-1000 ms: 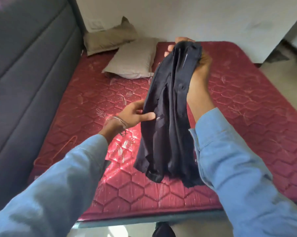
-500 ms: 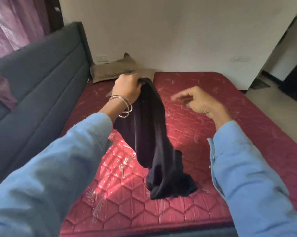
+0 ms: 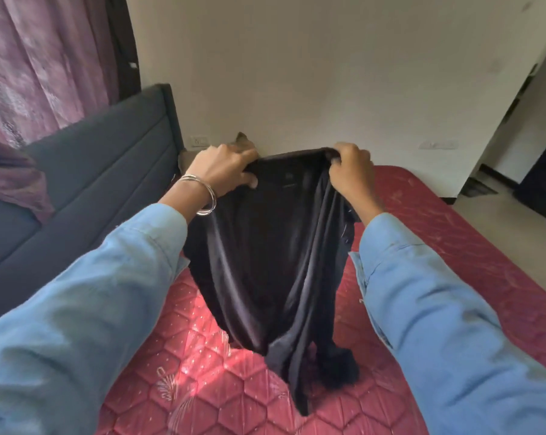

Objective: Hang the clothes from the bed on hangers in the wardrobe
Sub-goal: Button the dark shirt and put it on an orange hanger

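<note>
I have the dark garment (image 3: pixel 275 246) stretched between my left hand (image 3: pixel 224 169) and right hand (image 3: pixel 348 171), both clamped on its top edge; it hangs lengthwise toward the bed (image 3: pixel 454 233).

We see a mauve curtain (image 3: pixel 42 61) hanging at the upper left, with a fold of purple cloth (image 3: pixel 12 180) draped over the dark grey padded headboard (image 3: pixel 108 171) below it. Behind rises a plain cream wall (image 3: pixel 312 67), carrying one white switch plate (image 3: pixel 198 140) near the headboard and another socket plate (image 3: pixel 437 145) further right. We make out a corner of a beige pillow (image 3: pixel 242 140) against the wall. At far right a dark doorway (image 3: pixel 545 171) opens onto pale floor (image 3: pixel 513 227).
</note>
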A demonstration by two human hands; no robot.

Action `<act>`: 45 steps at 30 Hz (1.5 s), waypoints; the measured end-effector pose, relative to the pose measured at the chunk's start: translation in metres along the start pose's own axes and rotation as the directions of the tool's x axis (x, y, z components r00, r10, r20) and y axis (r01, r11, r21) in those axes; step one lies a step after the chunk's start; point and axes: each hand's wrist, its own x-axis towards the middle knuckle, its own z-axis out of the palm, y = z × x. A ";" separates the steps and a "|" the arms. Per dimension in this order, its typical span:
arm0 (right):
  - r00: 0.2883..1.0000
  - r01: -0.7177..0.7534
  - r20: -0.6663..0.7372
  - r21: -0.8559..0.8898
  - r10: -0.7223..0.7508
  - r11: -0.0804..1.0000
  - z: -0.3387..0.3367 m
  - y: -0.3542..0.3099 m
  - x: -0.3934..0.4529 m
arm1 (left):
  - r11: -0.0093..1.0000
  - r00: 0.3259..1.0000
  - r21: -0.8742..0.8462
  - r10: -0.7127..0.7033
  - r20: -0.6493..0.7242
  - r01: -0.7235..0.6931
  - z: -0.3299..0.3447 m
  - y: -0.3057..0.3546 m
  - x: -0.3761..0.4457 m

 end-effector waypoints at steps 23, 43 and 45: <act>0.939 -0.141 0.315 -0.021 0.140 0.990 -0.024 0.025 -0.033 | 0.784 0.811 -0.245 -0.489 0.322 0.570 0.008 -0.003 -0.033; 0.693 -0.481 0.645 0.083 0.321 0.873 0.051 0.095 -0.025 | 0.202 0.631 -0.602 -0.351 0.692 0.772 0.127 -0.050 -0.013; 0.654 -0.589 0.640 0.098 0.403 0.802 0.068 0.104 -0.015 | 0.020 0.580 -0.608 -0.327 0.746 0.794 0.150 -0.046 0.002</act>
